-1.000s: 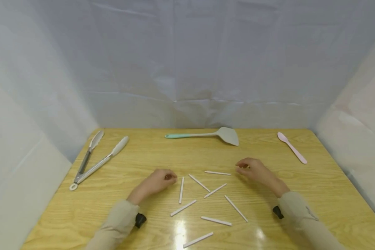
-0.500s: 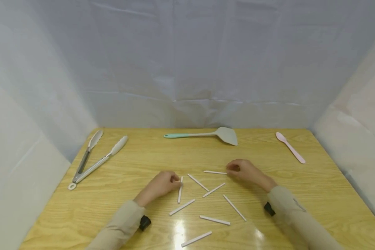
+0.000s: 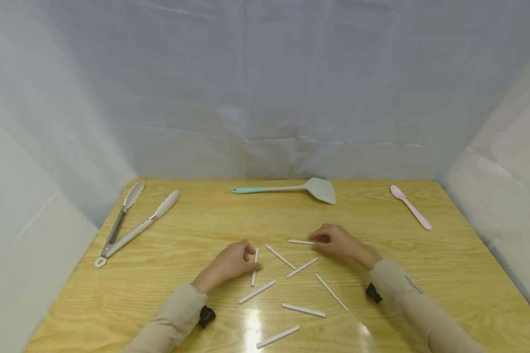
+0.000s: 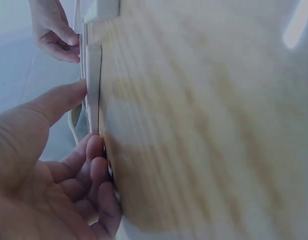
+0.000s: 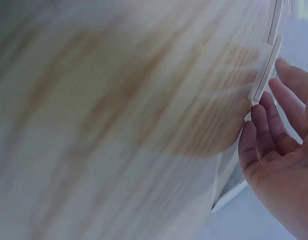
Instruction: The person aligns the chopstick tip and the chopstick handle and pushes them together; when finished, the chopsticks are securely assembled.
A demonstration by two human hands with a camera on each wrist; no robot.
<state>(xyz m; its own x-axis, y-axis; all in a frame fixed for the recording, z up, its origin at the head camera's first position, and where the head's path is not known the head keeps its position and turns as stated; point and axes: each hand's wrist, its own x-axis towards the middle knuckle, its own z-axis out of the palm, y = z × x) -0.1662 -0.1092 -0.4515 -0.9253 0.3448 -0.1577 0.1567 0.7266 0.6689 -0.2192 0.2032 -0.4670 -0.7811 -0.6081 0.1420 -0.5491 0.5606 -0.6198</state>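
Note:
Several thin white sticks lie scattered on the wooden table. My left hand [image 3: 227, 264] reaches over the leftmost stick [image 3: 253, 280], thumb and fingertips spread to either side of it. In the left wrist view, the thumb lies close along the white stick [image 4: 94, 65], with the other fingertips near its lower end; contact is hard to tell. At the farthest stick [image 3: 299, 241], my right hand [image 3: 340, 243] has its thumb and forefinger apart around the right end. The right wrist view has the loosely bent fingers beside a stick [image 5: 266, 72] on the tabletop.
Tongs [image 3: 128, 240] lie spread at the table's left. A turner [image 3: 321, 190] with a mint handle lies along the back edge, and a pink spoon [image 3: 410, 208] at the back right. White sheeting [image 3: 265, 98] hangs behind and on both sides.
My right hand has moved left until its fingers came around the farthest stick's end. My left hand has shifted slightly right over the leftmost stick, its thumb and fingers spreading. The sticks stay put.

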